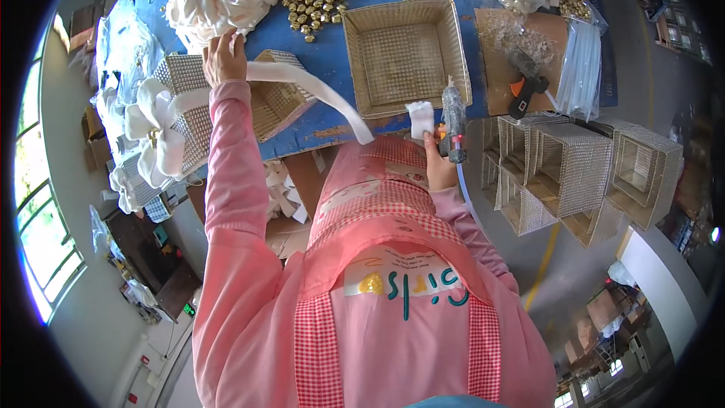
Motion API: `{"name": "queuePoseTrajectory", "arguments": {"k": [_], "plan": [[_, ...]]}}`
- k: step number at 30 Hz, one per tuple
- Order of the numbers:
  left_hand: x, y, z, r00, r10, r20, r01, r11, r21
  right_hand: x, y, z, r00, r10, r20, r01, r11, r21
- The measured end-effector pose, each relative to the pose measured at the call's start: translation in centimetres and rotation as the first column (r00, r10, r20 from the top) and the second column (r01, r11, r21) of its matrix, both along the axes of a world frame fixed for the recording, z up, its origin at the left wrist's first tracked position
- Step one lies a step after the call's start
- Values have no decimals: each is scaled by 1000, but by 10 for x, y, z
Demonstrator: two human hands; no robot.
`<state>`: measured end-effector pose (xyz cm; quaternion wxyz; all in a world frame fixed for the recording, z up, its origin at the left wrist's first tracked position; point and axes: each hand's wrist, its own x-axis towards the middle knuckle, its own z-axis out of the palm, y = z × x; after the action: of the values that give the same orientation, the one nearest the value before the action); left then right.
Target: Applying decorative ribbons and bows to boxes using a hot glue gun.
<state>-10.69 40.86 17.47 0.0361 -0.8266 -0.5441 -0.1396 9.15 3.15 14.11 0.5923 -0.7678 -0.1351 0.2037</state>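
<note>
My left hand (224,63) reaches over a woven basket with its fingers a little apart, at the edge of a pile of white fabric pieces (220,1). Nothing shows in its grasp; the fingertips are partly hidden. Beneath that wrist runs a white fabric strip (302,81), its loose end hanging past the table edge. A white fabric flower (153,130) with a gold centre sits on the tipped basket (186,75). My right hand (439,166) is closed on a glue gun (454,117), its nozzle upward. By the thumb is a small white fabric piece (421,119).
A square woven basket (353,57) stands on the blue table (321,45). Gold bells (310,11) lie behind. At right are cardboard (545,60), another glue gun (525,87) and bagged glue sticks (580,68). Several baskets (555,170) are stacked below the right edge.
</note>
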Motion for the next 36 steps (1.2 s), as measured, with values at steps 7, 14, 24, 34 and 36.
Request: {"name": "queuePoseTrajectory", "arguments": {"k": [7,14,24,34,36], "plan": [[15,-33,-1,996,-62,71,44,973,228,5,-4,-8,998,-20,-53,22,999,49],[110,-181,57,725,-575,378,610,792,36,-3,-5,-12,993,-64,-95,57,995,-78],[158,-241,4,712,-612,345,699,663,-266,1,-5,-8,988,29,-150,-21,998,53],[146,-238,11,717,-608,342,693,676,-251,57,-26,10,998,-50,-42,56,988,141],[138,-238,6,721,-615,318,687,695,-215,76,-23,14,998,-5,-55,17,972,234]]}}
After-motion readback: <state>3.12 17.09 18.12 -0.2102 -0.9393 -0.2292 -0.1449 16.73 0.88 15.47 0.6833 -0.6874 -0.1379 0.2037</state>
